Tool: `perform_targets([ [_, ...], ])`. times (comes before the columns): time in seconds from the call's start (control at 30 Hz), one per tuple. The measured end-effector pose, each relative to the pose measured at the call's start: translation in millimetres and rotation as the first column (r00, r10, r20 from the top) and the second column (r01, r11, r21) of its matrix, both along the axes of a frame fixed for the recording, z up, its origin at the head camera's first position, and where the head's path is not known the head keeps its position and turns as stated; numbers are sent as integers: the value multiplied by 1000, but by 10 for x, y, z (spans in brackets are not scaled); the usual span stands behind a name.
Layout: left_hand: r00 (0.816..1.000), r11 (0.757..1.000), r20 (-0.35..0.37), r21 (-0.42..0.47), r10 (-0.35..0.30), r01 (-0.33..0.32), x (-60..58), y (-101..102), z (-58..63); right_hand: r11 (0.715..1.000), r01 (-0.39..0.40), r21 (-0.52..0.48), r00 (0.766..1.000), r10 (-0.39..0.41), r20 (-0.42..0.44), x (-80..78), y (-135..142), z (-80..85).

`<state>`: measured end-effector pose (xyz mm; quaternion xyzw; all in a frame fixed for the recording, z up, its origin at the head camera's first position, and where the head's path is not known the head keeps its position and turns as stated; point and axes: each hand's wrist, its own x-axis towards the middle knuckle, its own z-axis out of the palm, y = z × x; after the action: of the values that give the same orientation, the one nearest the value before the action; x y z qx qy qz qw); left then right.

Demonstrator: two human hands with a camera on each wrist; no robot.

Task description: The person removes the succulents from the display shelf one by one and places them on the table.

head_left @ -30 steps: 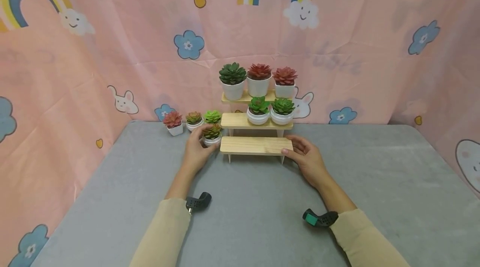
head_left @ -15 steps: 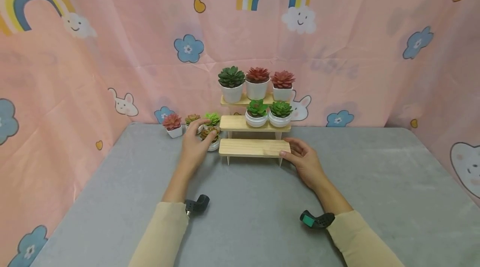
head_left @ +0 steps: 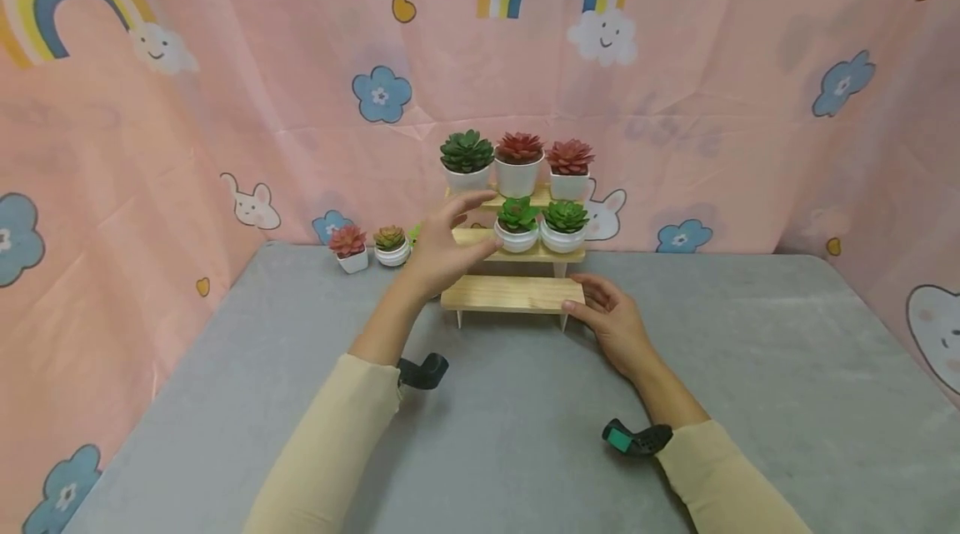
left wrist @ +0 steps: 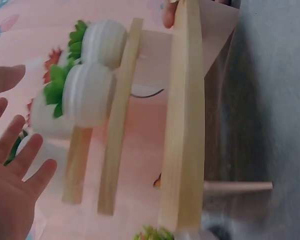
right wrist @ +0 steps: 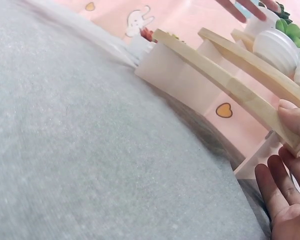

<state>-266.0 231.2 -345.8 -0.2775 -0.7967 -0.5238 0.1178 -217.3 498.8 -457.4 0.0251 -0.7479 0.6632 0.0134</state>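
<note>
A three-tier wooden display stand (head_left: 510, 294) stands on the table. My left hand (head_left: 441, 249) is raised in front of the left end of its middle tier, fingers spread around nothing, with the thumb tip close to a green potted succulent (head_left: 516, 236). In the left wrist view, the same hand (left wrist: 12, 182) is apart from the white pots. My right hand (head_left: 617, 326) pinches the right end of the lowest tier, thumb on top and a finger under the board in the right wrist view. Beside the first succulent sits another green one (head_left: 564, 236).
On the top tier stand a dark green succulent (head_left: 467, 159), a red one (head_left: 519, 167) and another red one (head_left: 570, 167). Left of the stand, a small red succulent (head_left: 349, 249) and a brownish-green one (head_left: 391, 246) rest on the grey table (head_left: 510, 434); others are mostly hidden behind my left arm.
My left hand has let go of a small potted succulent left of the stand, then moved right and up to the middle tier. My right hand keeps its place on the lowest tier.
</note>
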Motion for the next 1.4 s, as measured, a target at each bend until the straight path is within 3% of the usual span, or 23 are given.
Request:
perform_targets([
  [0.2, 1000, 999, 15, -48, 1, 0, -161, 237, -13, 1000, 3, -10, 1000, -3, -3, -5, -8, -16],
  [0.4, 999, 998, 24, -64, 31, -29, -214, 331, -100, 1000, 0, -1, 1000, 0, -5, -14, -25, -28],
  [0.67, 993, 993, 28, -18, 119, -118, -178, 384, -207, 1000, -7, -5, 1000, 7, 7, -17, -37, -28],
  [0.83, 990, 991, 42, -4, 133, -133, -163, 405, -252, 1000, -5, -8, 1000, 5, 5, -20, -36, -23],
  [1.03, 994, 994, -29, -11, 106, -106, -187, 444, -307, 1000, -2, -2, 1000, 2, 13, -25, 2, -13],
  [1.4, 984, 984, -49, -41, 169, -171, -121, 425, -297, 1000, -9, -7, 1000, 9, 9, -22, 16, -14],
])
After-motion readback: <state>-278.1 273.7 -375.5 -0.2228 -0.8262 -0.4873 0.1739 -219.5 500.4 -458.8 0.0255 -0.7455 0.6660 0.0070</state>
